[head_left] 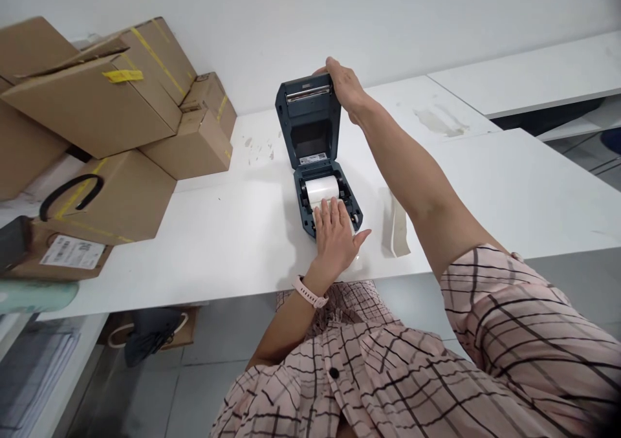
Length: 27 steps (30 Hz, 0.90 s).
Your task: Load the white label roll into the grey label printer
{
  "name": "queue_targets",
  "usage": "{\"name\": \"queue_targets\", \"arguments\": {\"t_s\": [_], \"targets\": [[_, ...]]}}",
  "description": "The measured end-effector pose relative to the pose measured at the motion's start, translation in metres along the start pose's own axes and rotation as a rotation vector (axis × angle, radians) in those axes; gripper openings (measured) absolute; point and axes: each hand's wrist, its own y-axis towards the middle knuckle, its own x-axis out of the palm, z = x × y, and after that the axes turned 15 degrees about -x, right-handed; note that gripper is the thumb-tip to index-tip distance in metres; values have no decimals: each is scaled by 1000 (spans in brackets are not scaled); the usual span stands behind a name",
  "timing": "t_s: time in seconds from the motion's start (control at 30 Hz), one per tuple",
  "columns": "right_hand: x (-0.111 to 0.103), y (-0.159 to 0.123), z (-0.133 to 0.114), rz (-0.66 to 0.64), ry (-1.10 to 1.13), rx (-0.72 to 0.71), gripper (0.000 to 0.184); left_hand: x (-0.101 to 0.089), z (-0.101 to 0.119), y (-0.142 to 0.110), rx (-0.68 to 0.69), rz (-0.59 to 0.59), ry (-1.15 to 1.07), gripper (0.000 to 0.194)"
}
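A dark blue label printer (303, 208) stands on the white table with its lid (310, 118) raised. Inside the base sits a white label roll (323, 187). My left hand (334, 234), with a pink watch band at the wrist, lies with its fingers stretched out over the front of the base, on the strip coming off the roll. Beneath the palm, most of the front edge is hidden. My right hand (345, 85) grips the upper right corner of the lid, its fingertips partly behind it.
Cardboard boxes (97, 101) with yellow tape are piled on the left of the white table (218, 244). Right of the printer lies a torn paper strip (400, 228). A green roll (39, 295) rests at the left front edge. Behind the table is a wall.
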Motion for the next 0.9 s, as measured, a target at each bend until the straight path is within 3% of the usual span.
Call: {"name": "queue_targets", "arguments": {"t_s": [0.13,0.27,0.43,0.57,0.63,0.7,0.8,0.83,0.9], "targets": [[0,-10,-12,1,36,35,62,7,-11,-13,62,93,-139,60],[-7,-47,-42,-47,-20,12,61,11,-20,-32,120,174,-181,50],[-20,-139,-69,-140,-100,-115,63,14,-24,-53,176,237,-264,40],[-18,-221,-65,-190,-142,-140,49,6,-27,-68,282,340,-377,30],[-12,-251,-59,-164,-154,-110,43,-4,-28,-66,209,419,-475,29],[-4,-270,-53,-87,-135,-57,37,-18,-28,-51,-13,447,-612,39],[3,-279,-44,100,-27,71,39,-35,-32,-12,-413,203,-837,78],[4,-280,-40,150,24,134,54,-38,-35,1,-475,72,-934,84],[5,-279,-33,190,151,287,88,-40,-41,19,-457,-160,-1075,84]]}}
